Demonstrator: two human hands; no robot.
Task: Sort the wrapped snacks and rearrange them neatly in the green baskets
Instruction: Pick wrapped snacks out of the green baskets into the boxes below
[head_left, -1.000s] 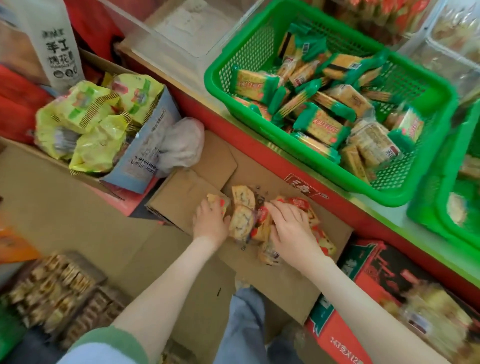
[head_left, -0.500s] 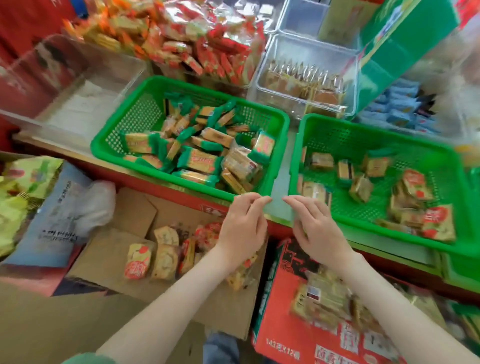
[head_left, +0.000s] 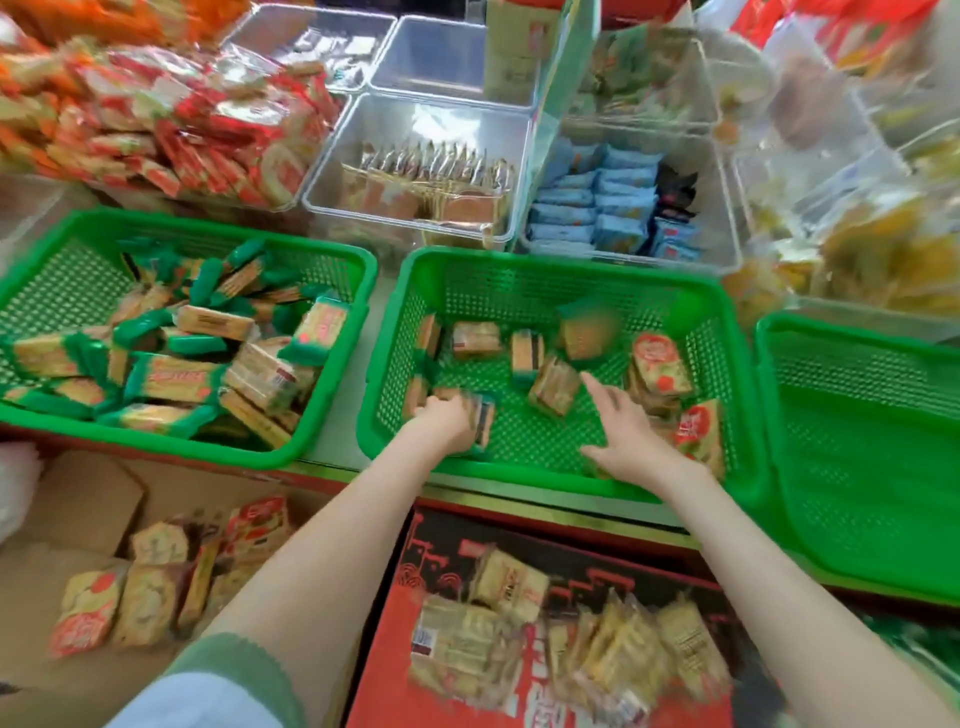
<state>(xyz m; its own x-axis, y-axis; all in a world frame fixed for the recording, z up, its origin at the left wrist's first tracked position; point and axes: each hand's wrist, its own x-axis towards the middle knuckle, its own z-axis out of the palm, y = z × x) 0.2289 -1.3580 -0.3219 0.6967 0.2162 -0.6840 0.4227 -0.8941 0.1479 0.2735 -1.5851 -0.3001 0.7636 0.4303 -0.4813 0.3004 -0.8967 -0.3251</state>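
Both my hands are inside the middle green basket (head_left: 519, 262). My left hand (head_left: 441, 421) curls round a green-edged snack pack (head_left: 480, 415) at the basket's near left corner. My right hand (head_left: 623, 439) hovers with fingers spread, its forefinger stretched toward a tilted biscuit pack (head_left: 553, 387) in the basket's middle. Red-labelled packs (head_left: 660, 369) lie along the basket's right side, and several green-edged packs sit toward its back and left. The left green basket (head_left: 322, 260) is piled with green-wrapped snacks (head_left: 171, 374). The right green basket (head_left: 857, 467) holds nothing visible.
Red-labelled snack packs (head_left: 156, 571) lie on flattened cardboard (head_left: 88, 504) at lower left. A red carton (head_left: 519, 535) below the shelf holds clear-wrapped packs. Behind the baskets stand clear bins (head_left: 415, 156) of snacks and a heap of red-wrapped packs (head_left: 182, 130).
Both hands rose from the snacks on the cardboard, crossed the shelf edge and entered the middle basket. My left hand closed on a pack there. The view tilted up.
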